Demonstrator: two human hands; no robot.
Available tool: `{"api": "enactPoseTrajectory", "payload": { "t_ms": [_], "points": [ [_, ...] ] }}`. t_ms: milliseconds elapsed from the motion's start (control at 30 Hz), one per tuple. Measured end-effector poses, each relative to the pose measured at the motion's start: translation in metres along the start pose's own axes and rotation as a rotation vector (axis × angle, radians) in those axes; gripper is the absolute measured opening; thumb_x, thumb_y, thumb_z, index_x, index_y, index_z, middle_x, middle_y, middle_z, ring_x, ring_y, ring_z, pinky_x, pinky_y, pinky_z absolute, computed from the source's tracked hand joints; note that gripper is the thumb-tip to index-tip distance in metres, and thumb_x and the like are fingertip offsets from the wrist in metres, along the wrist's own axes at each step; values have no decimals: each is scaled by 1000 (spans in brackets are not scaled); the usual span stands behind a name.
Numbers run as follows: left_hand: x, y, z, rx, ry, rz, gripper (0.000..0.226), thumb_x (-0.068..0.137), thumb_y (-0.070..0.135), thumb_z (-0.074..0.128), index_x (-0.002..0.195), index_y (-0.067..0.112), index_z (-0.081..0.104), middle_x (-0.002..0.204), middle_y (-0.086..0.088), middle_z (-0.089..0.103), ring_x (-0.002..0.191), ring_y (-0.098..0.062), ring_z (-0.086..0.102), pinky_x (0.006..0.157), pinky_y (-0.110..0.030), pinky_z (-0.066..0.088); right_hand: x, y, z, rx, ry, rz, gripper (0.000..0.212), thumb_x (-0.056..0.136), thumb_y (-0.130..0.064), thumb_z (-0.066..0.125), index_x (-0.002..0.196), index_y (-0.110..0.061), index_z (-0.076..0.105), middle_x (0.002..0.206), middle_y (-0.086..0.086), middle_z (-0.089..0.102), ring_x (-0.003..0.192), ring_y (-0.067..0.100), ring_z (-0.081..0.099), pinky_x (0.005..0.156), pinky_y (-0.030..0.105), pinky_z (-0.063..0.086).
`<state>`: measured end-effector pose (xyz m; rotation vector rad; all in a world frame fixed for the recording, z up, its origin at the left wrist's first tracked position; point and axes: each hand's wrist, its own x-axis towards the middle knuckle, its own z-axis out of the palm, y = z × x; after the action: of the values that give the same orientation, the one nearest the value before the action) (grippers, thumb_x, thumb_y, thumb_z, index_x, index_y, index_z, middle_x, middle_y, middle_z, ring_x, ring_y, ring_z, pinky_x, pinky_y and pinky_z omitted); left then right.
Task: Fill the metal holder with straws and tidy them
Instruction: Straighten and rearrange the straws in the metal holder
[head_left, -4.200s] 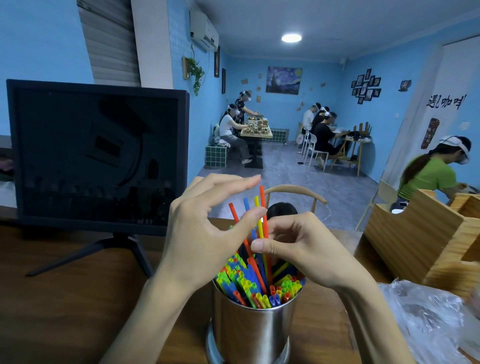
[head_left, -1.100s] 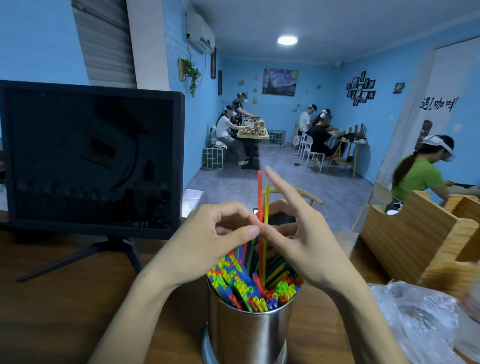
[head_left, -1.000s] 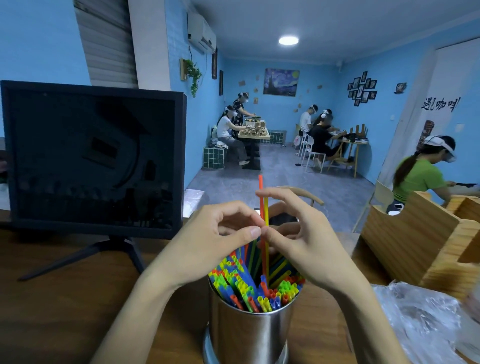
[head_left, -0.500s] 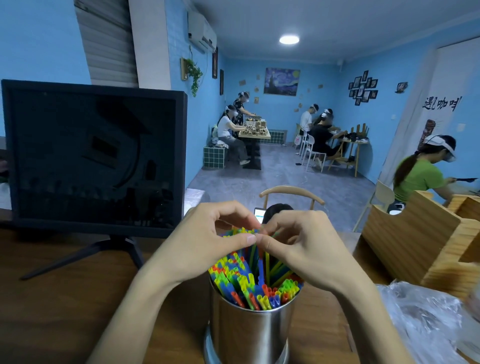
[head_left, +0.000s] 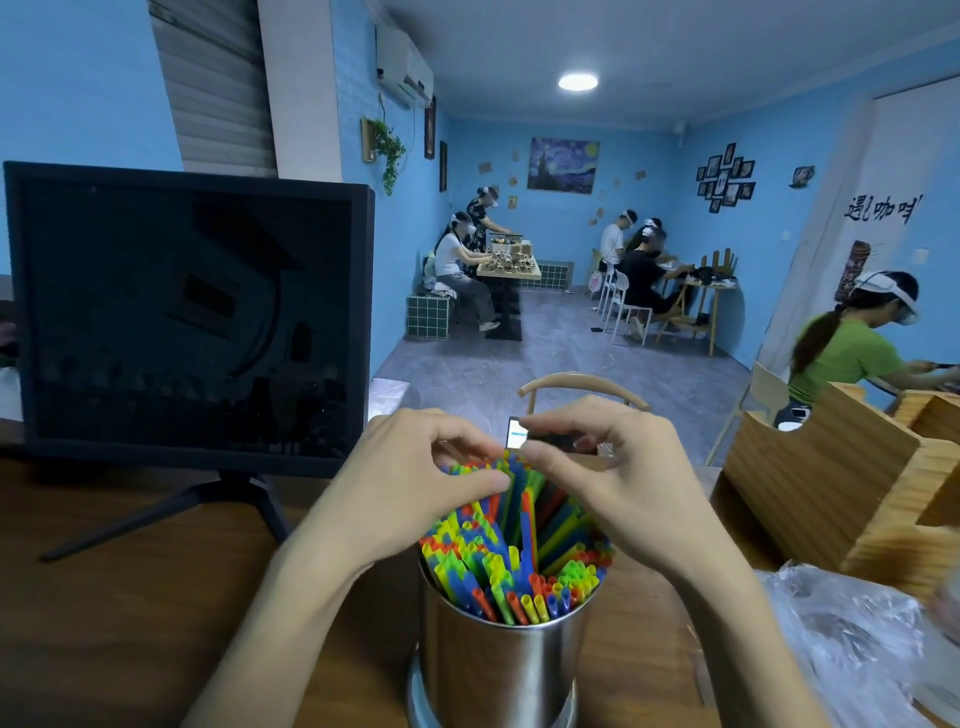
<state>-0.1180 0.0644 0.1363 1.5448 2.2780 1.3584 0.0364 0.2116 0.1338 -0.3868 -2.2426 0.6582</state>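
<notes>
metal holder (head_left: 498, 670): shiny steel cylinder, upright on wooden table, near edge | straws (head_left: 511, 561): red, blue, green, yellow, packed inside, leaning, tops above rim

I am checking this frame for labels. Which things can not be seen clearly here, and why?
- Metal holder, head view: its base is cut off by the bottom edge.
- Far straws: their tips are hidden behind the left hand and right hand, so any pinch is unclear.
- Plastic bag: cut by the right edge; contents blurred.
- Small lit screen: too small to read.
</notes>
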Motion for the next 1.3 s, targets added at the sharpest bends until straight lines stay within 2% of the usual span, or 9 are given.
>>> {"api": "enactPoseTrajectory", "payload": {
  "t_ms": [100,200,533,633,800,967,1100,1167,1300],
  "points": [
    [-1,-2,-5,20,-15,-9,23,70,40,89,90,39,80,85,19,70,79,7,62,64,-8,44,1,4,6,-69,-205,5,35,87,-39,76,122,-33,72,110,-23,67,109,-4,61,94,22,49],
    [-2,-4,-8,61,-26,-13,24,69,39,91,91,42,80,86,15,69,80,6,61,65,-11,45,2,4,8,-66,-287,22,33,85,-34,80,117,-38,74,105,-24,64,104,-4,60,89,19,48],
    [-3,4,-3,176,35,83,9,75,45,84,82,40,81,87,20,69,86,-1,63,80,-37,53,2,3,8,-66,-210,32,21,77,-42,86,92,-32,74,92,-17,69,91,1,64,84,32,54],
    [-3,3,-3,211,40,121,8,77,47,81,82,41,80,87,22,67,90,-1,60,81,-36,52,2,3,7,-65,-217,23,20,79,-42,84,92,-31,73,93,-15,69,91,2,65,83,35,55],
    [-2,2,-4,267,19,165,7,82,49,75,82,42,74,88,22,64,95,-1,49,81,-19,38,2,5,8,-49,-214,14,19,81,-43,83,93,-32,73,91,-15,69,90,3,65,83,35,54],
    [-2,2,-5,218,44,202,2,86,42,72,88,41,72,91,25,66,104,1,46,88,-10,31,2,4,9,21,-168,3,15,77,-42,86,90,-39,79,87,-16,65,88,5,64,78,30,51],
    [-3,5,-4,130,83,194,13,83,36,77,90,46,78,91,32,65,101,-1,52,80,-12,38,3,4,11,95,-80,-16,18,69,-47,86,84,-36,82,84,-15,66,87,10,64,76,32,50],
    [-4,5,-7,80,61,185,19,83,34,78,92,51,77,87,26,66,95,-2,57,75,-15,44,3,5,12,173,-52,-9,22,67,-49,84,81,-32,83,83,-14,67,88,12,65,79,37,51],
    [-7,7,-12,8,-11,195,16,80,47,76,95,53,77,85,26,69,88,-7,64,71,-25,53,3,5,12,247,-58,-12,22,70,-48,83,79,-29,82,84,-10,69,88,14,68,82,41,54]
  ]
}}
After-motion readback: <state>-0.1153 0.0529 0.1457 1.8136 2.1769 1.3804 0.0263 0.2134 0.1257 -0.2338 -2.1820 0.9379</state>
